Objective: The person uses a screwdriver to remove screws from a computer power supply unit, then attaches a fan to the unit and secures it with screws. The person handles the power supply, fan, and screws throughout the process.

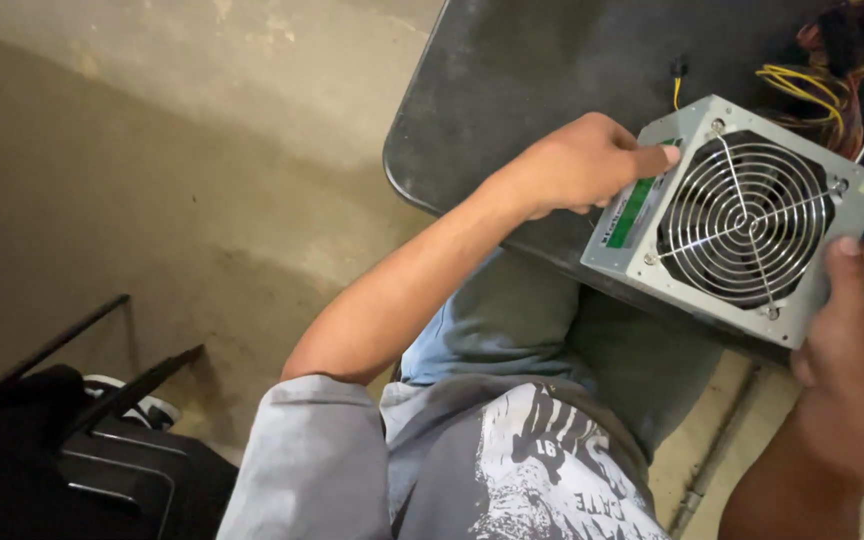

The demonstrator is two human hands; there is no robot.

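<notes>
1. Nearest the camera, below the power supply unit [742, 215], the person's grey printed shirt [512, 460] and grey-green trousers [552, 330] fill the lower middle of the view.
2. Down and to the left of the unit, well apart from it, a black case [102, 480] with thin black rods lies on the concrete floor [152, 170], with a white shoe just behind it.
3. At the unit's lower right corner, the right hand [847, 330] grips the metal housing: the thumb lies flat on the fan face beside the grille, and the remaining fingers are hidden behind the box, so how far they curl cannot be told.
4. The unit itself is a grey metal box with a round wire fan grille [747, 215] facing up; it is tilted and rests at the near edge of a dark table [512, 80].
5. On the unit's left side, the left hand [582, 165] is loosely curled, its fingertips pressing the top left edge by a green label [634, 212]; it touches the box rather than enclosing it.
6. Beyond the unit, at its far side, yellow wires [802, 90] and a bundle of reddish cables spread over the table's far right corner.
7. Just right of the unit, a blue object shows at the frame edge, too cut off to identify.
</notes>
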